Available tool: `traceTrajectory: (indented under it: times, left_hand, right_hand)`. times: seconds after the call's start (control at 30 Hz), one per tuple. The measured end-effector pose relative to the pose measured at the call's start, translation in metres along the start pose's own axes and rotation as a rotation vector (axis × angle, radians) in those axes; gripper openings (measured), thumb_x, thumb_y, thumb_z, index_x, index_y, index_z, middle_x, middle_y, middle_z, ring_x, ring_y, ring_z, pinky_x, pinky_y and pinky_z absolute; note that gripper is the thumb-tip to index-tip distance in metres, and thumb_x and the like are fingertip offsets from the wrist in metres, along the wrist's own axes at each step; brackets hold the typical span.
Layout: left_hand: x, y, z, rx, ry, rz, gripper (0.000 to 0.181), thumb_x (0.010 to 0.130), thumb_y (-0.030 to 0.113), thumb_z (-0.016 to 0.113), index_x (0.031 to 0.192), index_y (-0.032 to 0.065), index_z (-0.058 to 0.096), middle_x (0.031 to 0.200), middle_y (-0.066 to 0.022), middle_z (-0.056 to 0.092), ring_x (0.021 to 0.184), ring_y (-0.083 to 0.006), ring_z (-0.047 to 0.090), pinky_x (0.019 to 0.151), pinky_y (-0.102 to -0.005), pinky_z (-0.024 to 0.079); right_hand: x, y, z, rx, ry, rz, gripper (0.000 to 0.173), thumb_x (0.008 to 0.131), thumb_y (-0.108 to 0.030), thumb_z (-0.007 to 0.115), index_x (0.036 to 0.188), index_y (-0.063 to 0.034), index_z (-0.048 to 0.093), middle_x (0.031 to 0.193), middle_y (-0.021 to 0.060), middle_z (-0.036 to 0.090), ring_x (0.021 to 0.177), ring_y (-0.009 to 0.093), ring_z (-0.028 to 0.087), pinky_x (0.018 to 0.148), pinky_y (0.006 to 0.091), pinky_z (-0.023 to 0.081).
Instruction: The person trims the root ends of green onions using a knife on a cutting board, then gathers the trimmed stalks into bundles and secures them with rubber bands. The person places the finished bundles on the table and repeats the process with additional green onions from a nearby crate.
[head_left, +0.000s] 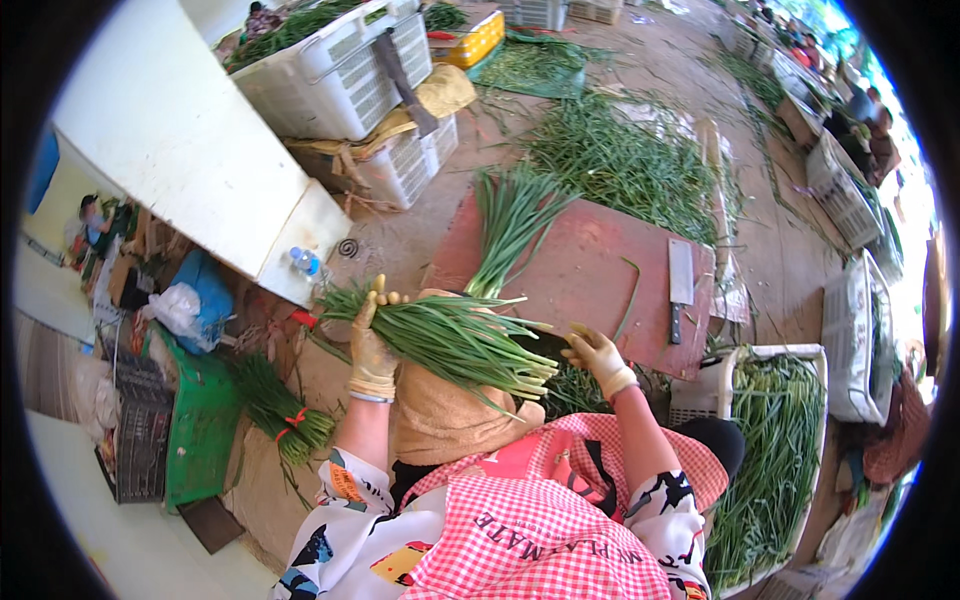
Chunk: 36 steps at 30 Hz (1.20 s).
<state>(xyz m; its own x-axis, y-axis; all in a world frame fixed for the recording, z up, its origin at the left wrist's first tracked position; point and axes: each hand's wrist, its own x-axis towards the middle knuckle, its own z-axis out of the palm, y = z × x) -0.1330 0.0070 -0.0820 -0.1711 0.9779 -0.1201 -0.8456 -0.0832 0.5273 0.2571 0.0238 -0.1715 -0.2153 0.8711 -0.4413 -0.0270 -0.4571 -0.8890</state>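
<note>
My left hand (373, 352), in a pale rubber glove, holds a bunch of green garlic chives (457, 334) by its leafy side, above a tan towel (431, 420) on my lap. The pale stem ends point right. My right hand (596, 352), gloved too, hangs just right of those ends with its fingers apart, touching nothing that I can make out. A second pile of chives (514, 217) lies on the left part of a red board (577, 262). On the board's right side rests a cleaver (680, 289) with a black handle, and a single loose leaf (630, 300) lies between.
A white crate (817, 450) full of chives stands at my right. Left, a bunch tied with red string (289, 420) lies by a green crate (202, 427). Loose leaves (622, 157) cover the floor beyond the board. A water bottle (306, 261) and stacked crates (337, 82) are ahead left.
</note>
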Motion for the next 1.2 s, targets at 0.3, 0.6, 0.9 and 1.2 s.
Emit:
traceTrajectory:
  times: [0.3,0.6,0.9,1.2]
  left_hand:
    - [0.004,0.001,0.004,-0.005,-0.097,0.008,0.032,0.098,0.018,0.058,0.128,0.0056,0.059,0.088,0.0008,0.066,0.093,-0.0161,0.064,0.102,-0.0383,0.049]
    - [0.013,-0.002,-0.007,0.016,-0.017,-0.024,0.034,0.096,0.014,0.059,0.129,0.0051,0.056,0.089,-0.0049,0.065,0.092,-0.0202,0.063,0.091,-0.0367,0.051]
    - [0.017,-0.001,-0.011,0.054,-0.108,-0.017,0.036,0.101,0.023,0.053,0.133,0.0068,0.055,0.086,0.001,0.062,0.093,-0.0173,0.06,0.094,-0.0348,0.049]
    - [0.016,0.001,-0.014,0.048,-0.053,0.06,0.033,0.098,0.022,0.059,0.128,0.0088,0.059,0.077,-0.0003,0.06,0.08,-0.0196,0.063,0.083,-0.0368,0.056]
  right_hand:
    - [0.009,-0.019,0.048,-0.284,-0.07,-0.102,0.023,0.094,-0.02,0.059,0.104,-0.0015,0.07,0.086,0.0102,0.072,0.074,0.015,0.068,0.07,0.0297,0.055]
    - [-0.025,0.01,-0.02,-0.589,-0.058,0.196,0.038,0.096,-0.036,0.057,0.114,-0.0044,0.069,0.111,0.0124,0.071,0.101,0.024,0.068,0.087,0.0362,0.053]
    - [0.055,-0.052,0.095,0.448,-0.28,0.098,0.037,0.098,-0.033,0.059,0.123,-0.0064,0.062,0.106,0.006,0.071,0.085,0.014,0.066,0.07,0.0265,0.054]
    - [0.002,0.003,-0.032,-1.111,-0.088,-0.1,0.033,0.088,-0.034,0.066,0.1,-0.003,0.069,0.093,0.0142,0.072,0.088,0.024,0.07,0.078,0.0346,0.055]
